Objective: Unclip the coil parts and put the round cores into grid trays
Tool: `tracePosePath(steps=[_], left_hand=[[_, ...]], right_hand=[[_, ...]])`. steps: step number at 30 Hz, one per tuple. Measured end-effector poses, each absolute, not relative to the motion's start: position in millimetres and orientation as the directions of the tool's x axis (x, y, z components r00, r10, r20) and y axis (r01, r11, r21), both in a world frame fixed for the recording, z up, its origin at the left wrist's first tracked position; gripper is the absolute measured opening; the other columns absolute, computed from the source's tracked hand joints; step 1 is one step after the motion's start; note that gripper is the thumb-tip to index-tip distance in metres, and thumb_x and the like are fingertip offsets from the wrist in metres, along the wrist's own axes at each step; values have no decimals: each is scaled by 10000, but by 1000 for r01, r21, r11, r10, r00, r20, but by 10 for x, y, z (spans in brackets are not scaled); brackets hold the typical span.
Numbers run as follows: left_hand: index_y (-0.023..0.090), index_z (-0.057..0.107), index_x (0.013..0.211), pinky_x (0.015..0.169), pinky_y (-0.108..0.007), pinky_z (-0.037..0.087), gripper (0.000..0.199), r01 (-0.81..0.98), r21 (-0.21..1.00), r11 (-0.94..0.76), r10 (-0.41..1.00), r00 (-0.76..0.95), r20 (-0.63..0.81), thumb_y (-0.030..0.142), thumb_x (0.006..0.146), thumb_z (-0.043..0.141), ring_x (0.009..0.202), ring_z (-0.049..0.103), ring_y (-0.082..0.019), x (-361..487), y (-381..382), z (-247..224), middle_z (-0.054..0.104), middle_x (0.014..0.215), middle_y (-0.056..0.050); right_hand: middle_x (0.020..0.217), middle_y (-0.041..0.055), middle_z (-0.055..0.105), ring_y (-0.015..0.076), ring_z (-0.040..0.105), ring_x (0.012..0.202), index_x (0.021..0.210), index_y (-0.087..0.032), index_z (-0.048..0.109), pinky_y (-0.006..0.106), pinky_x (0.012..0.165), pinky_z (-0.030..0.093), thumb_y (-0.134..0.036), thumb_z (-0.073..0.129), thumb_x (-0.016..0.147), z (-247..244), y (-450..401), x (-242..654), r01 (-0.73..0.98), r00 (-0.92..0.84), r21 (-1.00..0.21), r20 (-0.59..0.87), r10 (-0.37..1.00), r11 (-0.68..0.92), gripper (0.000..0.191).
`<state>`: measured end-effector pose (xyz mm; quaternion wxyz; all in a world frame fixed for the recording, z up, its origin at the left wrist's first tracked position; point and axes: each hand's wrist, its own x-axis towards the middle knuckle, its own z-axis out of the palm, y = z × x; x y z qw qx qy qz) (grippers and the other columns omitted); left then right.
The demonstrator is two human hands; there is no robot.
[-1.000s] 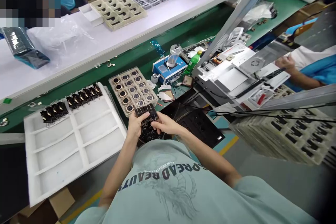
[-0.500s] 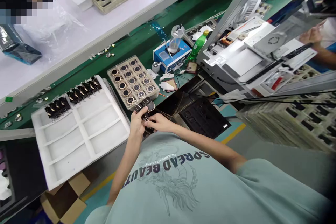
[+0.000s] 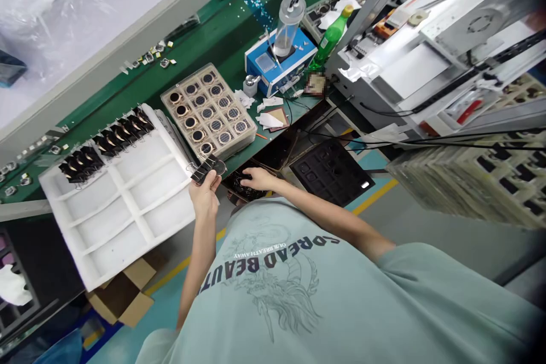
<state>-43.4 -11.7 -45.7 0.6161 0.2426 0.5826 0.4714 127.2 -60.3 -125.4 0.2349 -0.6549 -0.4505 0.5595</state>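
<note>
My left hand (image 3: 205, 193) grips a round dark disc (image 3: 216, 167) with black binder clips (image 3: 199, 173) clamped to it, their wire handles sticking out. It is held just off the near corner of a clear compartment tray (image 3: 205, 108) filled with round watch-like parts. My right hand (image 3: 259, 178) reaches over a dark container (image 3: 239, 182) at my waist, in which small black pieces with shiny wires lie. Its thumb and forefinger look apart, with nothing visible between them. On the left, a white foam tray (image 3: 136, 213) carries rows of clipped discs (image 3: 123, 132) along its far edge.
A blue machine (image 3: 267, 71) with a clear cylinder stands behind the compartment tray, beside a green bottle (image 3: 335, 37). To the right are a white machine (image 3: 396, 91) and stacked trays (image 3: 460, 182). A black tray (image 3: 333, 173) lies low; a cardboard box (image 3: 123, 296) is under the foam tray.
My hands have parted. The left has moved left with the clipped disc, while the right has let go of it and gone to the dark container. The view has shifted slightly.
</note>
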Motion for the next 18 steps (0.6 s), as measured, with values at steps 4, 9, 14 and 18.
tracePosePath(steps=[4, 9, 14, 18], left_hand=[[151, 681, 1011, 736, -320, 569, 563, -45, 875, 483, 876, 18, -482, 229, 506, 916, 763, 671, -160, -436, -202, -537, 707, 911, -30], [156, 656, 1160, 915, -401, 544, 682, 146, 901, 408, 874, 224, -432, 234, 529, 902, 998, 669, -232, -308, -242, -597, 701, 1090, -78], [160, 637, 1228, 956, -447, 525, 700, 220, 905, 363, 858, 299, -417, 261, 580, 880, 1019, 667, -259, -244, -237, -629, 704, 1078, -85], [173, 630, 1260, 972, -455, 509, 721, 253, 897, 363, 808, 394, -438, 245, 585, 875, 1047, 658, -268, -223, -213, -646, 703, 1108, -94]], right_hand=[[1132, 87, 719, 185, 705, 903, 1138, -198, 679, 275, 728, 568, -562, 618, 893, -1046, -556, 1377, -234, -149, -867, -415, 898, -440, 443], [869, 29, 726, 156, 647, 795, 931, -153, 730, 242, 689, 513, -607, 748, 752, -777, -520, 1379, -408, -14, -876, -277, 961, -258, 488], [780, 22, 711, 187, 639, 789, 798, -146, 750, 281, 711, 504, -595, 758, 725, -745, -549, 1463, -360, 221, -912, -287, 932, -196, 456], [879, 35, 709, 174, 638, 811, 997, -170, 734, 269, 667, 523, -555, 736, 758, -680, -574, 1627, -426, 128, -859, -367, 921, -283, 454]])
